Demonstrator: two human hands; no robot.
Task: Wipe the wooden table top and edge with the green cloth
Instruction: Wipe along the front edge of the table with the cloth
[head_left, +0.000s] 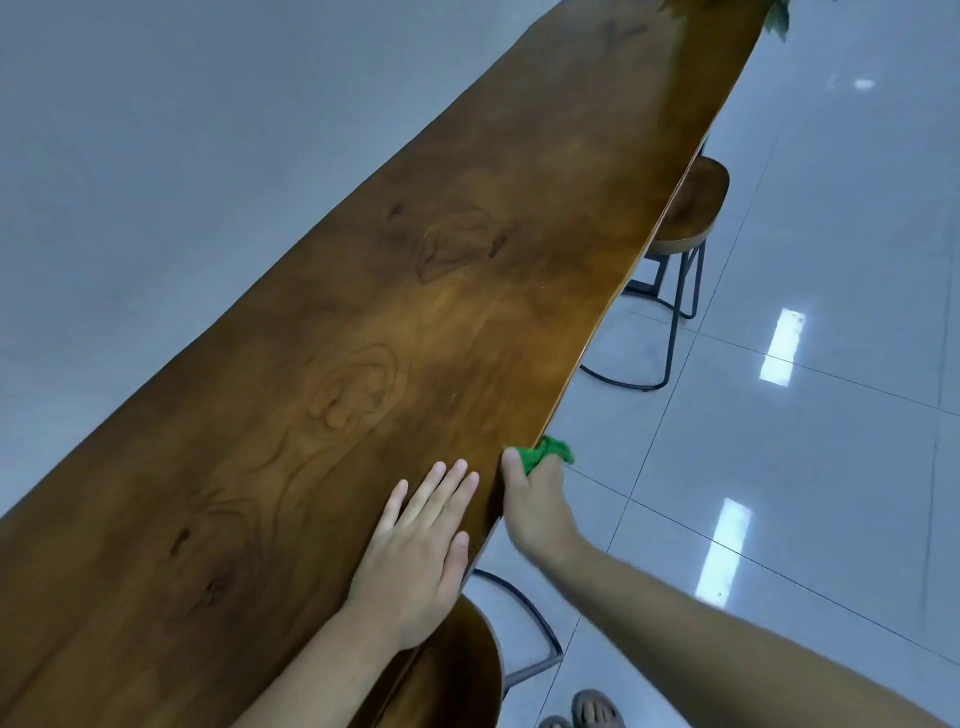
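Note:
A long brown wooden table top runs from the near left to the far upper right, along a grey wall. My left hand lies flat on the top close to its right edge, fingers straight. My right hand grips the bunched green cloth and holds it against the table's right edge, thumb at the rim. Most of the cloth is hidden inside the hand and under the edge.
A round wooden stool on a black metal frame stands under the right edge farther along. Another stool is tucked under the table below my left arm. Glossy white floor tiles spread to the right. Green leaves hang at the far end.

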